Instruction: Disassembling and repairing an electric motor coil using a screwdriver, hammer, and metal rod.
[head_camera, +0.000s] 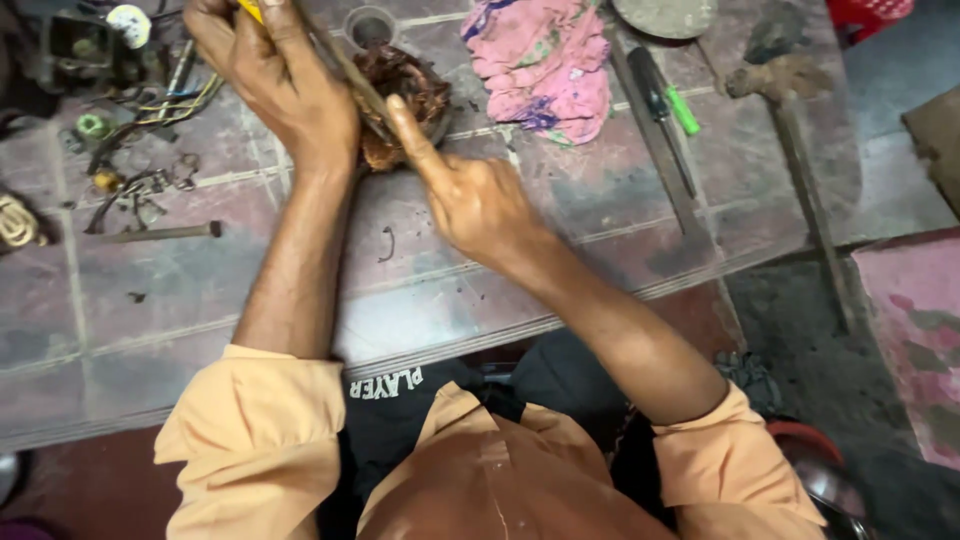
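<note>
A copper motor winding (405, 105) sits near the far edge of the tiled bench (200, 290), a little left of its middle. It looks like a rough ring of reddish-brown wire, dull and grimy, with frayed bundles bulging at the rim and a darker core — possibly a metal housing underneath, though the hands hide too much to be sure.

The left hand (275, 75) is clenched around a thin dark rod (345, 65) that slants down across the winding; something yellow shows at the top of the fist, cut off by the frame. The right hand (470, 195) is loosely curled with its index finger stretched out, the fingertip pressed against the near side of the winding beside the rod. It grasps nothing that can be seen.

Just beyond the winding a small round cup (370, 25) stands at the far edge. To the right lies a crumpled pink patterned cloth (540, 65), then a screwdriver with a green and black handle (665, 105) resting on a long flat metal bar (650, 130). A hammer (790, 110) lies toward the far right corner, its handle running back to the near edge.

At the far left corner — a tangle of wires and small metal parts (140, 120), with a long bolt (160, 232) lying loose nearer the left edge.
</note>
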